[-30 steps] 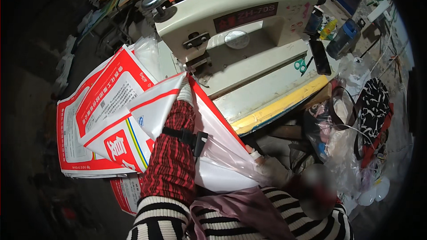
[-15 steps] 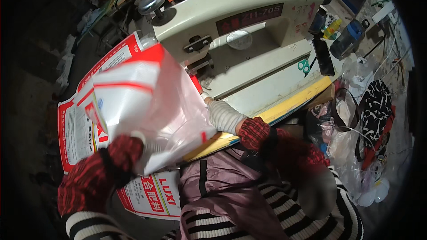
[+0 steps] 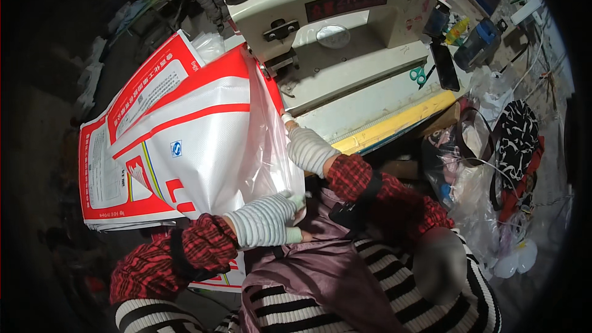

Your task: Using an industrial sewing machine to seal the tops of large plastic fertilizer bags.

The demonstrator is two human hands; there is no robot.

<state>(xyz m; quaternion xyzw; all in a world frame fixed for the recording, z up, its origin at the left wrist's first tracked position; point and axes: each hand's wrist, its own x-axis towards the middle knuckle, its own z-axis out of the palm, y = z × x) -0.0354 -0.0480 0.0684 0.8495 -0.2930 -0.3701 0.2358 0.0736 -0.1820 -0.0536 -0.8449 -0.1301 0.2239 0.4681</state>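
A red and white woven plastic sack (image 3: 216,129) with a clear inner liner (image 3: 277,154) lies spread in front of a large cream sewing machine (image 3: 345,0). Its far right edge reaches up under the machine's needle end (image 3: 280,61). My right hand (image 3: 308,150), in a grey-striped glove with bare or taped fingertips, grips the sack's right edge just below the needle end. At the near corner my left hand (image 3: 265,219), in a similar striped glove, has the sack's edge between thumb and fingers. Some of its fingers are hidden.
More sacks (image 3: 95,179) are stacked beneath at the left. On the machine bed lie green scissors (image 3: 418,75) and a phone (image 3: 444,66). Behind them stands a blue-lidded bottle (image 3: 481,43). A yellow strip (image 3: 401,124) lines the table's front edge. Plastic bags (image 3: 468,209) crowd the right side.
My left hand has swung right and nearer to my body, drawing the sack's near corner along. The lifted, billowing sack now lies flatter. My right hand keeps its grip near the needle end.
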